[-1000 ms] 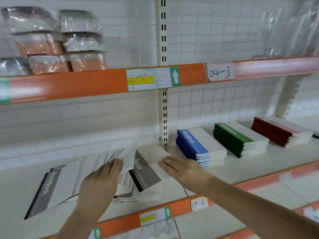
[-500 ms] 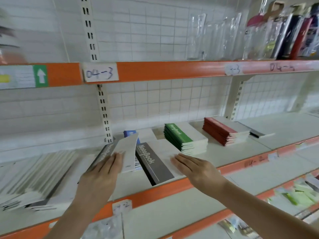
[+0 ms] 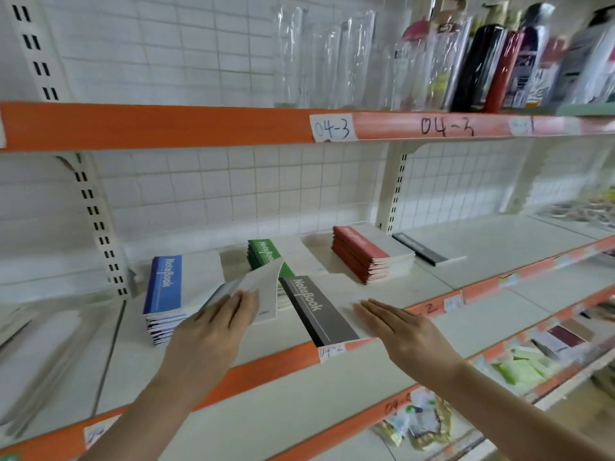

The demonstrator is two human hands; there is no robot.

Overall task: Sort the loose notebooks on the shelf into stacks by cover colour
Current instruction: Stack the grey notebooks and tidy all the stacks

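Observation:
A grey-spined notebook [image 3: 316, 311] marked "NoteBook" hangs over the orange front lip of the shelf [image 3: 273, 361]. My right hand [image 3: 396, 327] lies flat on its white right half, fingers straight. My left hand [image 3: 216, 331] rests with straight fingers on a second notebook [image 3: 263, 291] whose white cover curls upward; the thumb is hidden. Behind them stand a blue stack [image 3: 163, 284], a green stack [image 3: 266, 254] partly hidden by the curled cover, and a red stack [image 3: 362, 251]. A single black notebook [image 3: 419, 249] lies right of the red stack.
A slotted upright [image 3: 100, 227] stands left of the blue stack and a bracket [image 3: 396, 191] behind the red one. The shelf above [image 3: 166, 124] carries clear packets and bottles [image 3: 482, 61]. Packaged goods [image 3: 519, 364] fill the lower shelf.
Both hands and the grey notebooks have travelled right, from left of the upright to in front of the blue and green stacks. The view panned right with them.

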